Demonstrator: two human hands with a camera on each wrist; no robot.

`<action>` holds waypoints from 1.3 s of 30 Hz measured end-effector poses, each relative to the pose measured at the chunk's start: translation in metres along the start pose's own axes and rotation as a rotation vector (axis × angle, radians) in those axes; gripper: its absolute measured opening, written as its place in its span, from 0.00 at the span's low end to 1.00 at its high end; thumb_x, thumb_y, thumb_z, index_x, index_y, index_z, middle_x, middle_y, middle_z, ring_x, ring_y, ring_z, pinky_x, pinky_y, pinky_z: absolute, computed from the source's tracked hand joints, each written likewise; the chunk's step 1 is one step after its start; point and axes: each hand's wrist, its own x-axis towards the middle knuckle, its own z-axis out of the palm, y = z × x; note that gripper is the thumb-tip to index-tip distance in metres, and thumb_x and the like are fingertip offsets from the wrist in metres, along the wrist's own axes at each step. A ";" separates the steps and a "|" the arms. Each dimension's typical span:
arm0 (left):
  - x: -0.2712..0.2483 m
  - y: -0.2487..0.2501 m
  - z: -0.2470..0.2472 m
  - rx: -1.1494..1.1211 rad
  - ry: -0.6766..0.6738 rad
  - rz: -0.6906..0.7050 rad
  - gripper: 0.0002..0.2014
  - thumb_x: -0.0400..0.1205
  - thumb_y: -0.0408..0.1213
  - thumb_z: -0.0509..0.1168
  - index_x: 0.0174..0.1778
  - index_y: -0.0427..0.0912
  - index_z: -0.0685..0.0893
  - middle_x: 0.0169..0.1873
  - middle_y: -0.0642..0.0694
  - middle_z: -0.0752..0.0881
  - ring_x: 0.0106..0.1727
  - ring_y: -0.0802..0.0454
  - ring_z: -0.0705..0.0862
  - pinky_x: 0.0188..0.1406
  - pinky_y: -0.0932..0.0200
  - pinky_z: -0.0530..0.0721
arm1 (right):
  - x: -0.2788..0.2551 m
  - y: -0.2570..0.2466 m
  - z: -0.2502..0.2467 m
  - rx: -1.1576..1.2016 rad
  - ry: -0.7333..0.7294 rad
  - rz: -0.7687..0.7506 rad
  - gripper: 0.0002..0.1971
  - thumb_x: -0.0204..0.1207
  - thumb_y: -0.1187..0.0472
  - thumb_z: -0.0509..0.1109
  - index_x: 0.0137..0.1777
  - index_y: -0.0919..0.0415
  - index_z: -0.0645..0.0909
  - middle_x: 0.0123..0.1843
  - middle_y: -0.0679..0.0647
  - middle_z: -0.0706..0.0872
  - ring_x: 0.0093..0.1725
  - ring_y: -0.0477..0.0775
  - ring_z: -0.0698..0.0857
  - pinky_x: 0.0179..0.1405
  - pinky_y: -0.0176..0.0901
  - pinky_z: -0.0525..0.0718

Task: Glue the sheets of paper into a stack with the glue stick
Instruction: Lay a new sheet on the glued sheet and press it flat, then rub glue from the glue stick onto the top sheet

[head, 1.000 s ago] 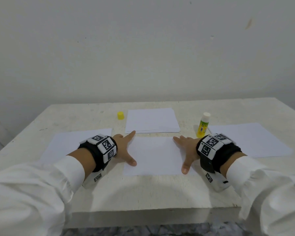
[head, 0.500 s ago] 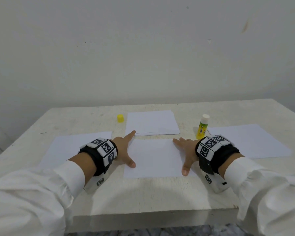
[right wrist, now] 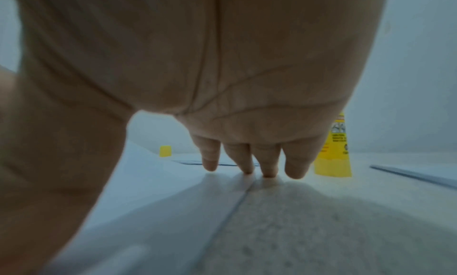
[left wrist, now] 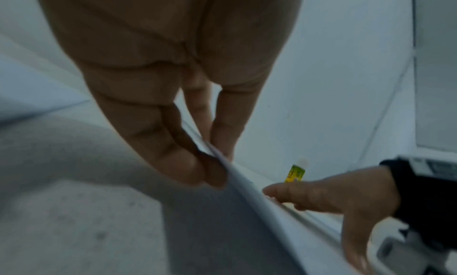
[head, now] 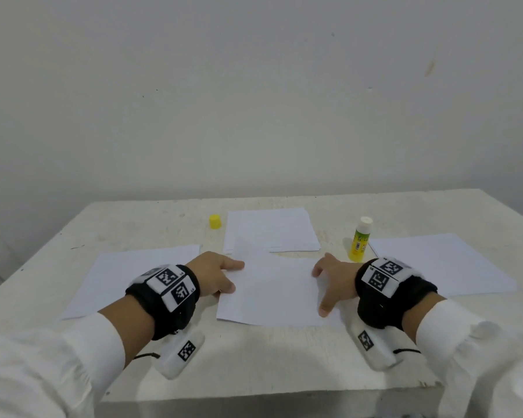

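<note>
Paper first: one sheet [head: 272,291] lies in front of me at the near middle of the worktop [head: 284,366], its far left corner lifted and overlapping the near edge of the small stack [head: 271,229] beyond it. Two more loose sheets lie flat, one to my left [head: 124,276], one to my right [head: 453,260], each well apart from the stack.

My left hand [head: 216,274] has its grip clamped on the centre sheet's left edge; the left wrist view shows thumb below and fingers above, pinching the paper, edge raised off the worktop. My right hand [head: 334,282] has fingers spread and nearly straight, tips pressing down at the sheet's right edge; grip apart, holding nothing.

Glue stick [head: 360,239] stands upright and uncapped just beyond my right hand, not touching it. Its yellow cap [head: 215,221] sits left of the stack.

Step in hand, as I judge it: lifting this sheet to carry it onto the stack. Whether glue is already on the stack top or on this sheet, I cannot tell.

Next move calls for both hands taking the sheet up level, squaring its corners to the stack before any contact, then smoothing it down from the middle outward. Clearance past the standing glue stick matters.
</note>
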 end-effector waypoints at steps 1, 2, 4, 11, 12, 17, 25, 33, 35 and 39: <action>0.001 0.000 -0.005 0.014 0.024 0.036 0.28 0.77 0.25 0.70 0.73 0.48 0.77 0.65 0.51 0.79 0.44 0.52 0.86 0.43 0.65 0.86 | 0.001 0.001 -0.001 0.061 0.028 0.019 0.38 0.66 0.50 0.80 0.73 0.52 0.66 0.73 0.49 0.66 0.64 0.54 0.74 0.61 0.43 0.74; 0.000 0.000 -0.010 0.025 0.046 0.072 0.29 0.77 0.26 0.70 0.73 0.51 0.76 0.64 0.53 0.78 0.39 0.55 0.84 0.38 0.70 0.84 | 0.001 0.002 -0.004 0.121 0.052 0.029 0.34 0.67 0.50 0.79 0.71 0.52 0.69 0.70 0.50 0.70 0.61 0.52 0.74 0.58 0.41 0.74; 0.001 0.000 -0.022 0.027 0.077 0.117 0.29 0.78 0.28 0.70 0.73 0.56 0.75 0.57 0.53 0.78 0.33 0.58 0.80 0.32 0.76 0.78 | 0.007 0.003 -0.009 0.267 0.080 0.010 0.27 0.72 0.51 0.76 0.69 0.54 0.74 0.62 0.48 0.74 0.54 0.47 0.74 0.51 0.36 0.71; 0.037 0.008 -0.049 0.026 0.173 0.083 0.37 0.79 0.30 0.70 0.81 0.54 0.62 0.77 0.51 0.68 0.47 0.55 0.84 0.44 0.70 0.80 | 0.053 -0.012 -0.039 0.506 0.238 0.102 0.20 0.79 0.63 0.66 0.71 0.66 0.76 0.70 0.62 0.79 0.51 0.51 0.74 0.32 0.29 0.70; 0.046 0.012 -0.051 0.057 0.175 0.060 0.39 0.79 0.31 0.70 0.83 0.53 0.58 0.80 0.50 0.65 0.59 0.49 0.83 0.54 0.65 0.80 | 0.060 -0.013 -0.044 0.479 0.257 0.101 0.20 0.80 0.65 0.65 0.71 0.67 0.76 0.70 0.62 0.79 0.53 0.51 0.76 0.31 0.28 0.69; 0.095 0.033 -0.047 0.244 0.206 -0.058 0.40 0.82 0.32 0.65 0.85 0.42 0.48 0.81 0.43 0.63 0.78 0.44 0.68 0.73 0.55 0.69 | 0.092 -0.022 -0.063 0.368 0.226 0.157 0.22 0.80 0.56 0.66 0.71 0.66 0.74 0.71 0.60 0.77 0.71 0.59 0.76 0.53 0.36 0.78; 0.121 0.035 -0.026 0.409 0.226 -0.175 0.26 0.83 0.34 0.61 0.78 0.38 0.64 0.74 0.40 0.70 0.74 0.42 0.71 0.72 0.55 0.70 | 0.118 -0.013 -0.055 0.083 0.101 0.195 0.35 0.64 0.46 0.79 0.69 0.58 0.75 0.71 0.58 0.77 0.66 0.62 0.79 0.66 0.54 0.79; 0.102 0.038 -0.022 0.558 0.070 -0.222 0.65 0.69 0.51 0.78 0.82 0.38 0.31 0.80 0.41 0.62 0.77 0.41 0.68 0.71 0.50 0.70 | 0.121 -0.012 -0.050 0.031 0.127 0.230 0.44 0.67 0.53 0.79 0.79 0.61 0.59 0.73 0.59 0.75 0.69 0.62 0.78 0.67 0.53 0.78; 0.102 0.038 -0.020 0.543 0.069 -0.216 0.65 0.69 0.50 0.79 0.81 0.39 0.29 0.81 0.41 0.62 0.77 0.41 0.68 0.72 0.49 0.70 | 0.123 -0.012 -0.049 0.036 0.124 0.236 0.42 0.69 0.55 0.77 0.79 0.62 0.59 0.73 0.60 0.75 0.69 0.62 0.78 0.68 0.53 0.78; 0.097 0.041 -0.018 0.525 0.079 -0.202 0.62 0.73 0.47 0.76 0.82 0.40 0.29 0.82 0.41 0.59 0.78 0.40 0.67 0.73 0.49 0.68 | 0.125 -0.012 -0.048 0.047 0.130 0.218 0.40 0.70 0.59 0.76 0.79 0.61 0.59 0.72 0.59 0.76 0.67 0.63 0.79 0.67 0.54 0.79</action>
